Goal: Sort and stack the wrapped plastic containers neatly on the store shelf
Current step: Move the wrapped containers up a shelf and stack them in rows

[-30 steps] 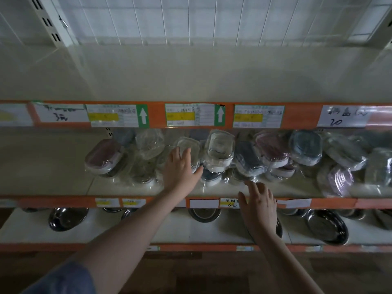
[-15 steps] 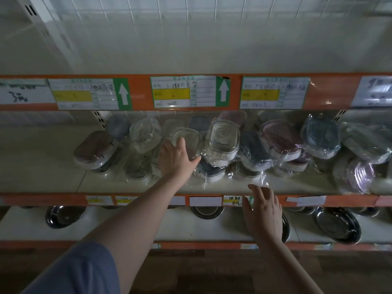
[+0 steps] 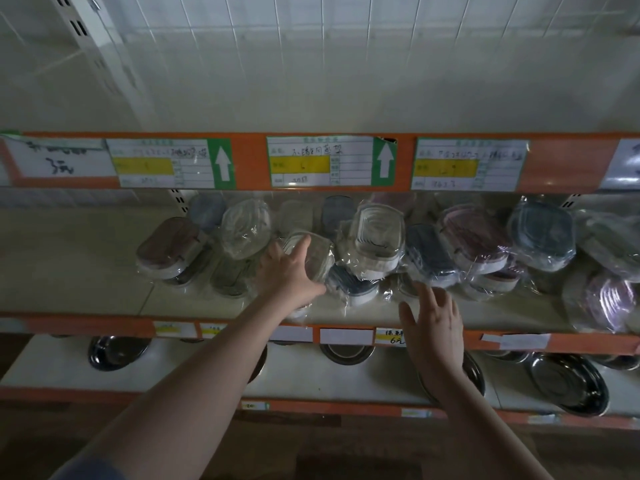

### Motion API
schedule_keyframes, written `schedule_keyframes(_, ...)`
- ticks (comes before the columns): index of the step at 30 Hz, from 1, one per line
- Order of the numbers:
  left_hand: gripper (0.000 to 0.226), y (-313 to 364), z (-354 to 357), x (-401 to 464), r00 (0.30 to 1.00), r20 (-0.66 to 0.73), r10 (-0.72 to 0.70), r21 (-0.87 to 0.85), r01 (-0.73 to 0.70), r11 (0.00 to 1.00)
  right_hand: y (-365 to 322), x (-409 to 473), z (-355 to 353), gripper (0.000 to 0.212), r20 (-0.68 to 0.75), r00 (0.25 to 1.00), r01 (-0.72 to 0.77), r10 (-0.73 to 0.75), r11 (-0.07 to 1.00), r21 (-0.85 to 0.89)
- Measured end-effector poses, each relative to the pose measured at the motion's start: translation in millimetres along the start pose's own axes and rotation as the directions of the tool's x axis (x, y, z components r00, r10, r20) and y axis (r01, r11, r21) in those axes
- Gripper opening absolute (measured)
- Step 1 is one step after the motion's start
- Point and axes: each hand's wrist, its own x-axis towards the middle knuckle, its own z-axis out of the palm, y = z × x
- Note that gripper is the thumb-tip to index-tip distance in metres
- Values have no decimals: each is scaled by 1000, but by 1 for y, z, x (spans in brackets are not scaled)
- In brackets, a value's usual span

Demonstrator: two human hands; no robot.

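Several film-wrapped plastic containers lie in a loose heap on the middle shelf (image 3: 69, 265). Among them are a brown-lidded one (image 3: 166, 244) at the left, a clear one (image 3: 246, 226), a tall clear one (image 3: 375, 237), a dark blue one (image 3: 429, 258), a maroon one (image 3: 474, 237) and a blue-grey one (image 3: 540, 233). My left hand (image 3: 291, 275) reaches into the heap, and its straight fingers rest on a clear wrapped container (image 3: 318, 258). My right hand (image 3: 433, 327) hovers open over the shelf's front edge, fingers spread, fingertips just short of the dark blue container.
A purple-lidded container (image 3: 609, 299) lies at the far right. Above runs an orange rail with price labels (image 3: 329, 161). Steel dishes (image 3: 117, 351) (image 3: 568, 379) sit on the shelf below. The left part of the middle shelf holds nothing.
My left hand has slid a little farther onto the clear container. My right hand stays by the shelf's front edge, fingers now reaching over it toward the heap. The view has moved closer.
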Motion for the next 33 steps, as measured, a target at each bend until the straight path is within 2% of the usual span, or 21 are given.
schedule_keyframes(7, 80, -10, 13, -2, 988, -145, 49, -4, -50, 999, -40, 51, 1, 48, -55, 998, 21, -15, 993, 112)
schedule_keyframes(16, 81, -17, 16, -1, 980, -185, 75, -18, -80, 997, -71, 90, 35, 97, 107, 986, -136, 132, 990, 29)
schedule_keyframes(21, 83, -20, 16, 0, 981, -185, 64, -58, -76, 995, -63, 89, 40, 86, 64, 988, -139, 137, 990, 21)
schedule_keyframes(26, 83, -21, 16, -2, 981, -187, 59, -61, -72, 996, -56, 88, 31, 77, 133, 976, -172, 170, 985, 5)
schedule_keyframes(29, 83, -20, 14, 0, 986, -156, 53, -57, -63, 996, -54, 90, 29, 82, 154, 978, -132, 139, 990, -59)
schedule_keyframes(33, 85, -20, 13, 3, 990, -132, 49, -69, -59, 996, -59, 96, 29, 89, 150, 977, -153, 153, 988, -6)
